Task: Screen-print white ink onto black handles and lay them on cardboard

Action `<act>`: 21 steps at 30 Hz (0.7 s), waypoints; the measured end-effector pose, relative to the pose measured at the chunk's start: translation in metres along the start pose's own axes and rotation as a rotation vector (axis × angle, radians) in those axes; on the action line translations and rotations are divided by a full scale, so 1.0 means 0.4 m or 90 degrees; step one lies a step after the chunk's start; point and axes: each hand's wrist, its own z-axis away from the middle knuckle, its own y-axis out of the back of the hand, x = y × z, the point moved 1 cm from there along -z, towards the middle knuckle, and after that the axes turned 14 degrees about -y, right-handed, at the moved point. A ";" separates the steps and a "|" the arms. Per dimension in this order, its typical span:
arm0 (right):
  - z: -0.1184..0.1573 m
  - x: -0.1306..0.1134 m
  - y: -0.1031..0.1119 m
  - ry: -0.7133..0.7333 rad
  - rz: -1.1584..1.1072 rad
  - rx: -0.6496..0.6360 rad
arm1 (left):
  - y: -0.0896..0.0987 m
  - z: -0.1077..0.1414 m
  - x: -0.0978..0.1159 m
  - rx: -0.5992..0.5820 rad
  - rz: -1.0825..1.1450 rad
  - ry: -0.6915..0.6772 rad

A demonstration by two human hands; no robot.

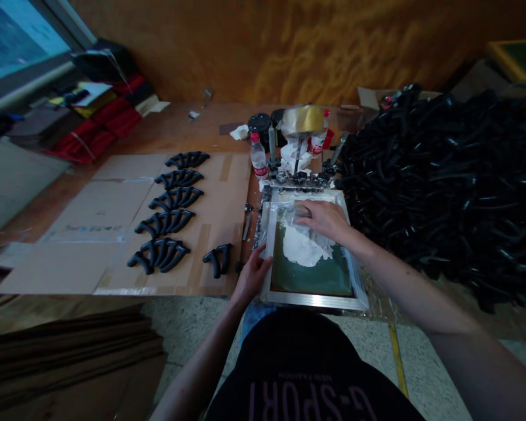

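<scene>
- The right hand (322, 217) pinches a flat, greyish scraper (300, 211) between thumb and fingers, near the far end of the screen.
- That screen, a rectangular silver metal frame (319, 300) with green mesh (313, 285), lies directly before the person on the brown wooden counter (179, 130).
- Thick white paste (304, 248) is spread over the middle of the mesh, just below the scraper.
- The left hand (252, 273) is half curled at the frame's left side, its thumb by the rim; whether it grips the metal, I cannot tell.
- Dark metal clamps (296, 178) stand at the frame's far edge.
- Beside them is a clear plastic bottle with a red cap (258, 156).
- To the left, a flat brown cardboard sheet (225, 202) bears five rows of curved, glossy black pieces (158, 255), plus two more, side by side, nearest the frame.
- On the right rises a large heap of similar black pieces (438, 193).
</scene>
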 end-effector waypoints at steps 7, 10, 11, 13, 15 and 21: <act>-0.020 0.139 0.095 -0.109 -0.082 0.295 | 0.045 0.008 0.187 0.038 0.089 -0.034; -0.009 0.299 0.077 -0.249 -0.194 0.322 | 0.060 -0.024 0.295 0.088 0.119 -0.115; 0.001 0.338 0.049 -0.293 -0.227 0.299 | 0.061 -0.044 0.325 0.099 0.148 -0.154; 0.031 0.365 -0.035 -0.327 -0.271 0.208 | 0.060 -0.094 0.373 0.109 0.216 -0.234; 0.073 0.324 -0.131 -0.288 -0.264 0.109 | 0.054 -0.142 0.398 0.110 0.269 -0.269; 0.158 0.091 -0.265 -0.141 -0.078 -0.009 | -0.011 -0.114 0.298 0.141 0.298 -0.168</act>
